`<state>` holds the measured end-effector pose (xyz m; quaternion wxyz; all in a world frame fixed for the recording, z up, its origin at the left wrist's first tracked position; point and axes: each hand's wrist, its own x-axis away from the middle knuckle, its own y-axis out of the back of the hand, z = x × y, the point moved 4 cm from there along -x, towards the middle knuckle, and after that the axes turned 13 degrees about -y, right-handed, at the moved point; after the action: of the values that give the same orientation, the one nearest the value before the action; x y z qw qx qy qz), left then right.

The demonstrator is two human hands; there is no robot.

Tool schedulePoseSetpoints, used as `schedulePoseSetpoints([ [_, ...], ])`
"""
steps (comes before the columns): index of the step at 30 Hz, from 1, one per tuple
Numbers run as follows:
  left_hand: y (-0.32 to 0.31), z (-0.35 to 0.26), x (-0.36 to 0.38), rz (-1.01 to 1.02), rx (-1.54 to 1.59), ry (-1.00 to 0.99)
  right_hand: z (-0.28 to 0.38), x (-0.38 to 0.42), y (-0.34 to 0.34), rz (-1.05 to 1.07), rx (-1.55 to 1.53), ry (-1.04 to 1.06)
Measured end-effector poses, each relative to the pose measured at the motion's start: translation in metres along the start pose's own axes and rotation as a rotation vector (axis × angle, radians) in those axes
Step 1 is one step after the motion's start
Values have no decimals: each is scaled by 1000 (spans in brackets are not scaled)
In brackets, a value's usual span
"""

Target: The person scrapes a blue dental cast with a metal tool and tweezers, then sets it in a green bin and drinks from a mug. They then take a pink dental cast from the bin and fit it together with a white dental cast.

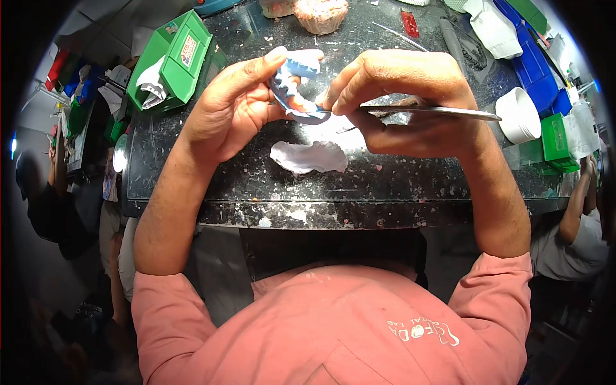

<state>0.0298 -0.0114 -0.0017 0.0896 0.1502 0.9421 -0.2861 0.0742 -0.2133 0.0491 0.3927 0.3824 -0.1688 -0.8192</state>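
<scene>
My left hand [234, 99] is closed around a blue, horseshoe-shaped dental model [300, 68] with tooth shapes and some orange and white patches, held above the bench. My right hand [410, 80] grips a slim metal dental instrument [452, 111], its broad end pointing right over the palm. The fingertips of this hand meet the near side of the model, and they hide the working tip. Below the model, a pale lilac, irregular curved piece [310, 157] lies on the bench.
The dark, speckled bench [398, 186] carries a green bin [173, 61] at left and a white cup [517, 115] at right. A pink-topped plaster piece [321, 15], a metal tool [399, 35] and a red piece [409, 24] lie behind. Other people are at both sides.
</scene>
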Motion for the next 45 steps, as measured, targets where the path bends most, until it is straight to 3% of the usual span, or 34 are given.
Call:
schedulePoseSetpoints([
  [9, -10, 0, 1, -80, -118, 6, 3, 0, -1, 43, -10, 5],
  [14, -7, 2, 0, 39, -115, 34, 5, 1, -2, 60, -57, -21],
  [18, -12, 1, 0, -29, -135, 28, 4, 1, -4, 68, -51, 24],
  [20, -9, 2, 1, 54, -108, 54, 4, 2, -4, 55, -61, 39],
  [24, -14, 1, 1, 30, -95, 46, 7, 1, -4, 55, -56, 42],
  [32, -3, -2, 2, 42, -68, -69, 7, -1, 4, 52, -5, 52],
  [39, -14, -10, -1, -1, -60, -133, -7, -1, 4, 28, -235, -2],
  [42, -11, -10, 0, -83, -62, -220, -13, -1, 5, -82, -269, -34],
  [45, -10, -10, 0, -82, -101, -207, -11, -2, 7, -116, -125, 29],
])
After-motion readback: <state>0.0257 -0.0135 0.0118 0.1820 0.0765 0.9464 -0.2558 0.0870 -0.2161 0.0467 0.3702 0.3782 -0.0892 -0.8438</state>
